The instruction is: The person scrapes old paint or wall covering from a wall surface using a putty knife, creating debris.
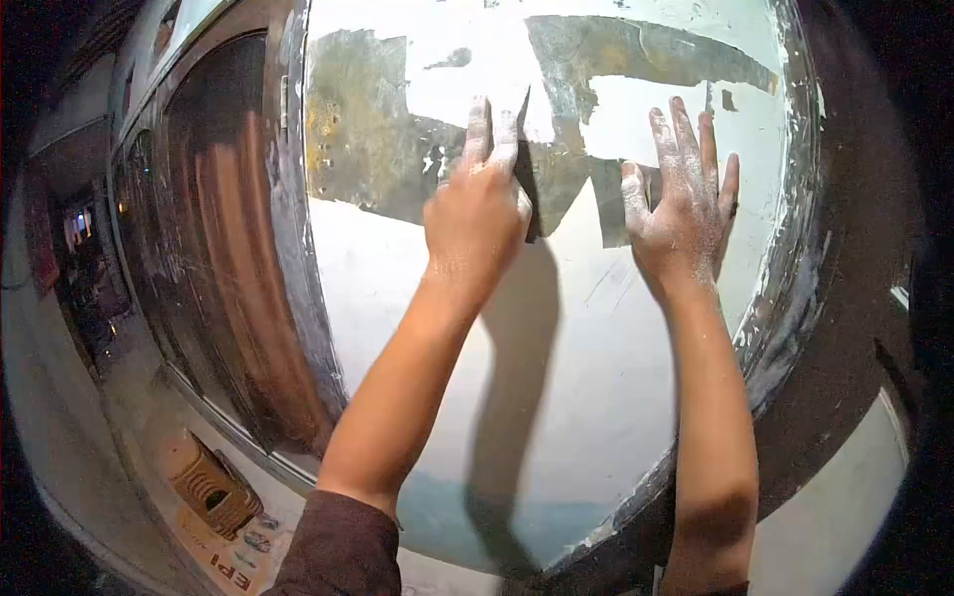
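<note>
My left hand (474, 204) is on the panel, two fingers stretched upward and the others curled under; whatever it may grip is hidden behind the palm and fingers. White powder coats its fingertips. To the right, my right hand (684, 214) rests against the same surface with fingers spread, also dusted white. The panel (417, 288) has a smooth white coating with ragged edges. Around both hands runs a bare grey-brown patch (358, 119) with yellowish stains. A dark shadow of my left arm falls down the panel.
A worn frame (298, 189) with flaked paint borders the panel. At the left stands a dark door with brown curtain-like folds (234, 209). On the floor at lower left are a stack of brown plastic stools (214, 487) and a printed cardboard sheet (224, 561).
</note>
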The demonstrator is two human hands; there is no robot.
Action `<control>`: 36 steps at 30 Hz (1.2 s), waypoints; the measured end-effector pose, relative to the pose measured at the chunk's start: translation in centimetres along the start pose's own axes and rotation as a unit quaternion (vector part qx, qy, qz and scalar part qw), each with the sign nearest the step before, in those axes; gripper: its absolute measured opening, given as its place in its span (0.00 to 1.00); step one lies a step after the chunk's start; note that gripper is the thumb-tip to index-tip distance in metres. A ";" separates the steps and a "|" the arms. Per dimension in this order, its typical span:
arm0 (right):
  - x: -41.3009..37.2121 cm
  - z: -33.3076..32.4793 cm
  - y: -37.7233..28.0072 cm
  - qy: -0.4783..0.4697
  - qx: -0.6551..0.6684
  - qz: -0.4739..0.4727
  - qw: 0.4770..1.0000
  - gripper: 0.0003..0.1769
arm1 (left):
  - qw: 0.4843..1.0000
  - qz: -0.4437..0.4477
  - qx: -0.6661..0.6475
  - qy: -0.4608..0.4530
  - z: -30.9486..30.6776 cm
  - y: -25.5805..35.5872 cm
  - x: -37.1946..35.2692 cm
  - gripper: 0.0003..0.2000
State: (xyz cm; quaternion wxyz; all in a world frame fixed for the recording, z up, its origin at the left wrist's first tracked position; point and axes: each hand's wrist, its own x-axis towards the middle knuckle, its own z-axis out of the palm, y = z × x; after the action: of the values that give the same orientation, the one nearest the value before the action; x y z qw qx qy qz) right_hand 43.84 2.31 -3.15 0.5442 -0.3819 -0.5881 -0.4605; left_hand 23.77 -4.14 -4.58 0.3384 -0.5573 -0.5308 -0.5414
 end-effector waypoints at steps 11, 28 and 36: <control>0.0 -0.3 0.0 -0.003 0.014 -0.003 1.000 0.35 | 1.000 0.000 0.000 -0.022 -1.0 0.1 2.9 0.31; -0.2 0.3 0.4 0.010 0.032 -0.012 0.999 0.35 | 0.999 0.037 0.003 0.011 0.5 -2.3 -0.9 0.35; -0.1 -0.1 0.0 0.003 0.023 -0.006 1.000 0.34 | 1.000 -0.001 -0.003 -0.009 -1.2 -4.8 1.4 0.36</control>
State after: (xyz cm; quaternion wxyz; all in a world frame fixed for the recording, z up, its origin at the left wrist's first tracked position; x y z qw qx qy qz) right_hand 43.89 2.24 -3.26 0.5515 -0.3642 -0.5995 -0.4514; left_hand 18.67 -3.94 -3.96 0.3314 -0.5627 -0.5329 -0.5381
